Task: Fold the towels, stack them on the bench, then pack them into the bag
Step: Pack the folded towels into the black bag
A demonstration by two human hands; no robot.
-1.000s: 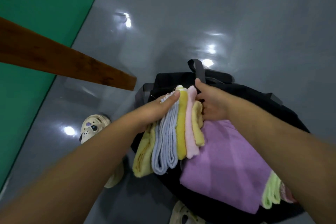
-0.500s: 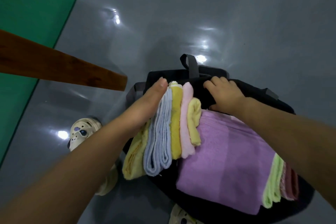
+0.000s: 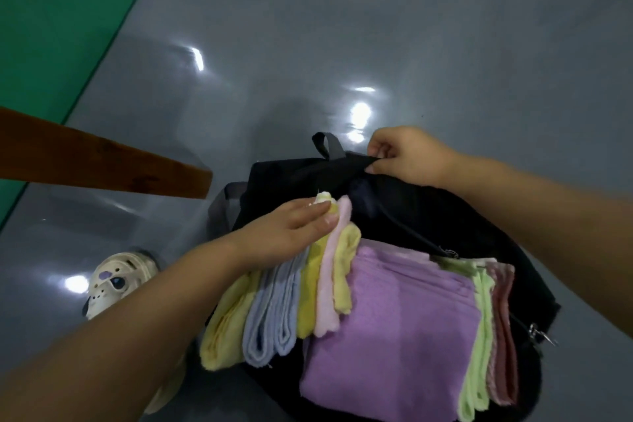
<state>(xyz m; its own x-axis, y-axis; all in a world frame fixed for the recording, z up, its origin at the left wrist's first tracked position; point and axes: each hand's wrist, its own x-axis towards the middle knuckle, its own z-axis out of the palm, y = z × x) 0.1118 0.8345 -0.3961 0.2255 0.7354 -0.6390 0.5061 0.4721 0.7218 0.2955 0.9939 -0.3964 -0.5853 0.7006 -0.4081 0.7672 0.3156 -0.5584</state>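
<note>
A black bag [image 3: 404, 209] lies open on the grey floor, stuffed with folded towels. A row of small towels [image 3: 274, 312] in pale yellow, blue, yellow and pink stands on edge at the bag's left. A large purple towel [image 3: 394, 329] lies to their right, with green and dusty pink towels [image 3: 493, 329] beyond it. My left hand [image 3: 291, 229] rests on the tops of the small towels, fingers curled over them. My right hand [image 3: 407, 154] pinches the bag's far rim near its grey handle [image 3: 325, 144].
The end of a brown wooden bench [image 3: 102, 161] reaches in from the left. A cream clog on a foot [image 3: 116, 281] stands on the floor left of the bag. A green mat [image 3: 61, 10] covers the upper left corner.
My right hand has left the towels, moved up to the bag's far rim and pinched it. My left hand slid further over the tops of the small towels.
</note>
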